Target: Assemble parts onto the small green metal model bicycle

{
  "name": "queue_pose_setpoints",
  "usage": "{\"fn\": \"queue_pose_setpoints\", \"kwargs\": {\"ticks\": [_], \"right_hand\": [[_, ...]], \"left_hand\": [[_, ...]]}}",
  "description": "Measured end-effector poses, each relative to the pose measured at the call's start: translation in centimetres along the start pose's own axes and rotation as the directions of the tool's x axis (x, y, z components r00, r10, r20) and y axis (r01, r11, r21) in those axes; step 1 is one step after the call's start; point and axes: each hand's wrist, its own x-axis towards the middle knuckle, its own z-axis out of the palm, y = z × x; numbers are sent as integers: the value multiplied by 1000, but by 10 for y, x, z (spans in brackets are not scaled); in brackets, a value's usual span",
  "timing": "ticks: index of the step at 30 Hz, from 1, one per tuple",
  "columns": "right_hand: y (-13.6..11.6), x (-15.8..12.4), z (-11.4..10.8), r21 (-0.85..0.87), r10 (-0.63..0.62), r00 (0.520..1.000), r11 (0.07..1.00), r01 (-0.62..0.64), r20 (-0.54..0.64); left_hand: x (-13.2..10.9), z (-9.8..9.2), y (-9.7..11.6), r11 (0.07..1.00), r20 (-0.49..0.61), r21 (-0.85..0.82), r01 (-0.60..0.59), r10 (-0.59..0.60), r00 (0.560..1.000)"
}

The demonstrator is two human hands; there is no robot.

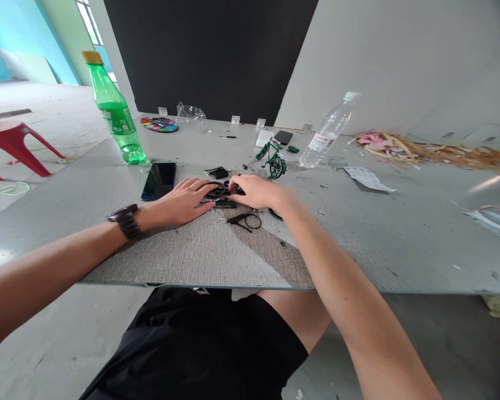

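My left hand [187, 199] lies flat on the table, fingers stretched, the tips touching a small black spoked wheel [216, 190]. Opposite it, my right hand [256, 191] curls thumb and fingers around another small dark wheel [239, 190], partly hidden by the hand. A green strip-like part [225, 204] lies just below the fingertips. Above them is a small black part with thin metal rods [219, 173]. Nearer me rests a black part with a thin looped cable [245, 220]. Behind my right hand stands a green miniature bicycle [273, 159].
A green bottle [119, 116] and a dark phone [159, 181] are on the left. Behind lie a paint palette [159, 124] and clear plastic packaging [190, 114]. To the right are a clear bottle [327, 133], a paper piece [367, 178] and straw-like strips [433, 153].
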Motion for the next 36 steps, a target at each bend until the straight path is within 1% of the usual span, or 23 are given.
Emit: {"fn": "queue_pose_setpoints", "kwargs": {"ticks": [4,8,15,23,28,36], "right_hand": [[3,1,1,-11,-19,1000,1000,19,-16],[5,2,2,-11,-6,1000,1000,6,-12],[7,3,3,-22,-40,999,999,40,-25],[-1,0,-1,-16,14,1000,1000,-14,6],[-5,-1,-1,-18,12,1000,1000,-12,0],[-13,-4,1,-39,61,997,997,-59,38]], "left_hand": [[-1,0,1,1000,-2,4,-5,5,1000],[-1,1,-1,1000,-23,22,-16,17,1000],[0,4,-4,1000,-32,-2,-16,16,999],[-1,2,-5,1000,-8,-13,-13,13,1000],[0,2,-6,1000,-7,-7,-17,17,1000],[-1,1,-5,1000,4,-13,-24,24,1000]]}}
